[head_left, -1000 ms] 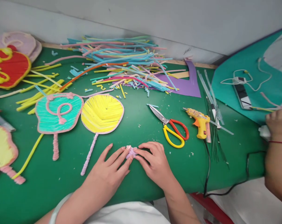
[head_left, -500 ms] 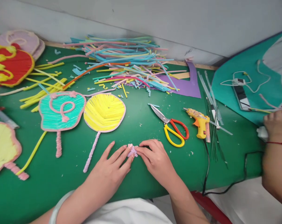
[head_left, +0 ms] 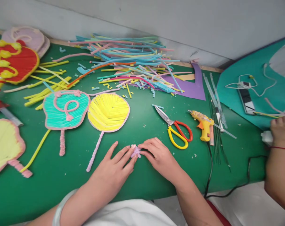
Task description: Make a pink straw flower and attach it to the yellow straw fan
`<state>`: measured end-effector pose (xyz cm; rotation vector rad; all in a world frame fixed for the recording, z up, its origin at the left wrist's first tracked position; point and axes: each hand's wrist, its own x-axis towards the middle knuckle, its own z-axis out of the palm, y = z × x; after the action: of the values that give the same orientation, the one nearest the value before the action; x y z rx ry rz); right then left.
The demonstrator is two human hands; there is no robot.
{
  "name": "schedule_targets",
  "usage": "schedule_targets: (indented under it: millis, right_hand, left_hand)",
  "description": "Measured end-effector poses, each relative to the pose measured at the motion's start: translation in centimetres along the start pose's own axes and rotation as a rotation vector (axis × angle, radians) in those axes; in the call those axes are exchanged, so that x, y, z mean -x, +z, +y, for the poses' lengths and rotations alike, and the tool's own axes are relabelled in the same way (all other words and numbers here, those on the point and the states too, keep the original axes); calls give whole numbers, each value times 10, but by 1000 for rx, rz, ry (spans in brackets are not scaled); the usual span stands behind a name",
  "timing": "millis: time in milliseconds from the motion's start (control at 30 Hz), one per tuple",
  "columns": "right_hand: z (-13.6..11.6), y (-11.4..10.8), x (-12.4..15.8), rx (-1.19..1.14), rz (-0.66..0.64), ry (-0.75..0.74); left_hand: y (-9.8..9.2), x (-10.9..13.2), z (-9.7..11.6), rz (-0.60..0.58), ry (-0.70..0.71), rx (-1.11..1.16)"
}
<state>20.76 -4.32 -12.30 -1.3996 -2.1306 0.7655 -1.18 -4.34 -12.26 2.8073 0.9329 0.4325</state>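
Little has changed: the flower (head_left: 135,152) is still at the table's near middle, left hand (head_left: 112,169) gripping it between fingers, right hand (head_left: 164,160) pinching its right edge, so work on it seems unfinished

Lettering: none legible in the head view. Labels, brands, numbers and signs: likewise none readable.

Worktop (head_left: 149,183) looks smooth, slightly glossy. Scissors (head_left: 166,117) combine shiny metal and smooth plastic. Glue gun (head_left: 205,128) is plastic. Stems (head_left: 130,58) along worktop's back edge look fuzzy, matt; purple sheet (head_left: 194,89) seems papery. Lilac piece (head_left: 136,152) looks fuzzy.
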Motion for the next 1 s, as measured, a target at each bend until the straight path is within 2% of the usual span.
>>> schedule_targets:
  millis: [567,1000]
  right_hand:
    - [0,1,7,183,53,-77]
    - [-16,13,21,329,159,-76]
  left_hand:
    - [-1,-1,0,-7,11,-7]
    - [-2,0,-1,-33,19,-23]
